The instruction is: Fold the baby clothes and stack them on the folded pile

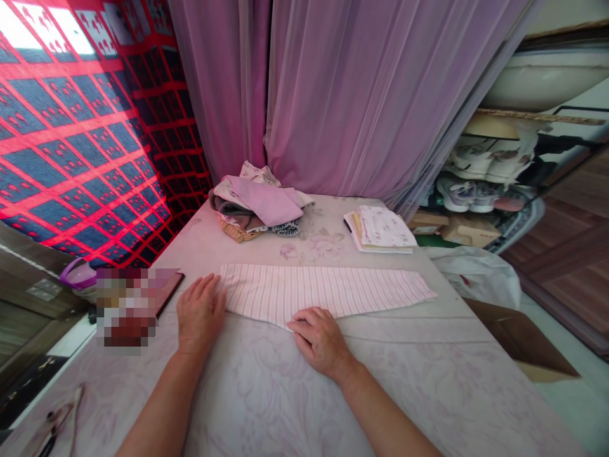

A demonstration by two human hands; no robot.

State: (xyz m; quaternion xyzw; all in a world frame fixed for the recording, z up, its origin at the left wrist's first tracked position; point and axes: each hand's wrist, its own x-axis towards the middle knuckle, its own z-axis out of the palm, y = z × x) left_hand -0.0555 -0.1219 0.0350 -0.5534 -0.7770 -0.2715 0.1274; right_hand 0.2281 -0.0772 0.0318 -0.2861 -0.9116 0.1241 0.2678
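Observation:
A long pink-and-white striped cloth lies folded flat across the pale flowered tabletop. My left hand rests flat at the cloth's left end, fingers stretched out and touching its edge. My right hand lies palm down on the cloth's near edge by the lower corner, fingers slightly curled against the fabric. Neither hand lifts anything.
A heap of unfolded clothes sits at the back of the table. A small stack of folded pieces lies at the back right. A dark red flat object is at the left. Shoes and cardboard boxes are on the right.

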